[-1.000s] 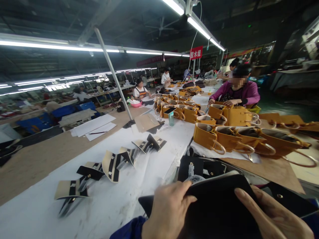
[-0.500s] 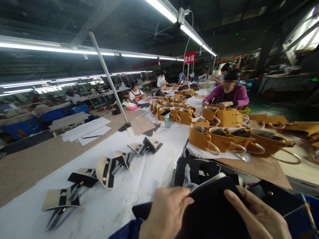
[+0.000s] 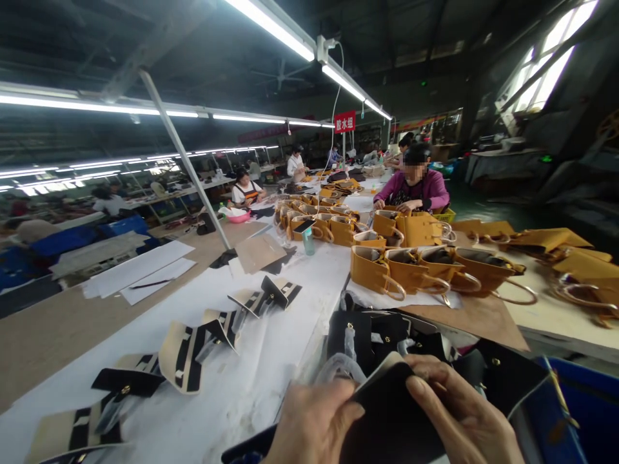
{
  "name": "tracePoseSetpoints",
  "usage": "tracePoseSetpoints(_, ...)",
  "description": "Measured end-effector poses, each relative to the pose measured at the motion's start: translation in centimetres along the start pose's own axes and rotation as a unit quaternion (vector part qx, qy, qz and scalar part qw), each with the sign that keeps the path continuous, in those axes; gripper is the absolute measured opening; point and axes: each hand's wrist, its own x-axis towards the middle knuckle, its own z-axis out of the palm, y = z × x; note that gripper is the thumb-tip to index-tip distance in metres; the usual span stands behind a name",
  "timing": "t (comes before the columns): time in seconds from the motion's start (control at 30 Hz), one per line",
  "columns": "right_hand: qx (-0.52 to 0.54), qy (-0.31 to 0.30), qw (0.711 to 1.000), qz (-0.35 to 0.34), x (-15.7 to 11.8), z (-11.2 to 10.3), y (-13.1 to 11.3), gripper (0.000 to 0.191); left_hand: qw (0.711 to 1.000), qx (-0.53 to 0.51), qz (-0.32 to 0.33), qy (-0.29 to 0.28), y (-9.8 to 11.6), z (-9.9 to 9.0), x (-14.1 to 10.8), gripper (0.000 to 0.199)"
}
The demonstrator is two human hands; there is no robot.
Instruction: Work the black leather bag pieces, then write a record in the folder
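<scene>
Both my hands grip a black leather-like panel [image 3: 387,412] with a pale underside showing along its upper edge. My left hand [image 3: 314,415] pinches its left side, thumb on the black face. On the upper right edge my right hand [image 3: 461,406] closes with thumb and fingers. Clear plastic film [image 3: 341,368] bunches beside my left fingers. Just beyond the hands lie several black pieces with gold-coloured studs [image 3: 351,338], some with plastic film on them. The panel's lower part runs out of view.
Folded cream-and-black pieces [image 3: 181,354] stand in a row on white paper [image 3: 251,386]. Mustard-yellow handbags [image 3: 370,267] stand in rows across the table. A blue bin [image 3: 580,399] is at lower right. Opposite sits a person in a purple top [image 3: 435,187]; a turquoise bottle [image 3: 308,241] stands mid-table.
The view has swung to the right, so the table things sit further left. Both hands keep hold of the black panel, and more plastic film shows beside the left fingers.
</scene>
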Motion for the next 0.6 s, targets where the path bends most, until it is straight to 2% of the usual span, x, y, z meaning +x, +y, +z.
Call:
tracePoseSetpoints(0.1,0.021,-0.018,1.000,-0.004,0.0,-0.4,-0.6,0.034,0.998,-0.052,0.029,-0.019,-0.3,0.2,-0.3,0.025)
tracePoseSetpoints(0.33,0.037,-0.017,0.999,0.002,-0.2,-0.9,-0.9,0.034,0.993,-0.107,0.049,-0.019,-0.5,0.7,-0.2,0.025)
tracePoseSetpoints(0.5,0.033,0.002,0.999,-0.037,-0.6,-0.8,-0.8,0.030,0.982,-0.169,0.072,-0.036,-0.5,0.9,-0.1,0.022)
tracePoseSetpoints(0.6,0.005,0.033,0.997,-0.072,-0.9,-0.4,-1.4,0.027,0.986,-0.154,0.049,-0.045,-0.2,0.6,-0.2,0.017)
